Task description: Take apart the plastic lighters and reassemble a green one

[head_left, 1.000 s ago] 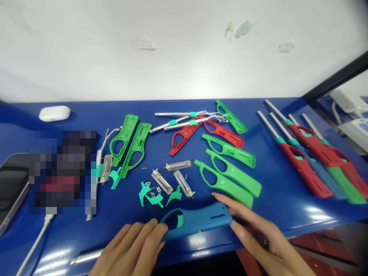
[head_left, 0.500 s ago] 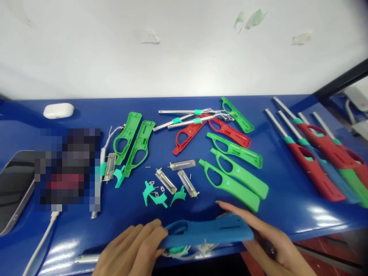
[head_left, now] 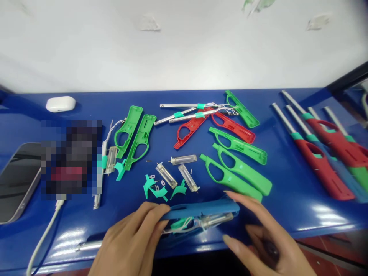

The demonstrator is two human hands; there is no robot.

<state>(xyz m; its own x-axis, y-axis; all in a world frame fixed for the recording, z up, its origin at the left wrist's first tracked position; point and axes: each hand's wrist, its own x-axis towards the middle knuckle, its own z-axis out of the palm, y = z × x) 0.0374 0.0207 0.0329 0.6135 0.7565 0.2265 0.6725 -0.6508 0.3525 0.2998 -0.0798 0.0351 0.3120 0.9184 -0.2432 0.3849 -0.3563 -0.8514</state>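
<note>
In my left hand [head_left: 132, 237] is the left part of a blue gas lighter casing [head_left: 205, 209], its halves gaping along the near side. Inside the gap show a clear fuel tank [head_left: 217, 219], white wires and a teal trigger [head_left: 180, 223]. The lighter's metal tube [head_left: 90, 245] sticks out left of the hand. My right hand [head_left: 270, 230] is at the casing's right end, thumb and index finger spread apart, index fingertip close to the upper shell. Its other fingers curl around a dark rounded object [head_left: 270, 249], mostly hidden, perhaps a tool handle.
Beyond my hands lie loose fuel tanks [head_left: 188, 178], teal triggers [head_left: 179, 189], green shells [head_left: 230, 176], red shells [head_left: 235, 128] and metal tubes with wires [head_left: 178, 105]. Assembled lighters [head_left: 322, 166] lie at right. Phones [head_left: 20, 180], a cable [head_left: 43, 237] and a white case [head_left: 60, 104] are at left.
The blue casing has tilted, so its open near side and the fuel tank show more. My right thumb and index finger have spread off its right end. The view has shifted slightly.
</note>
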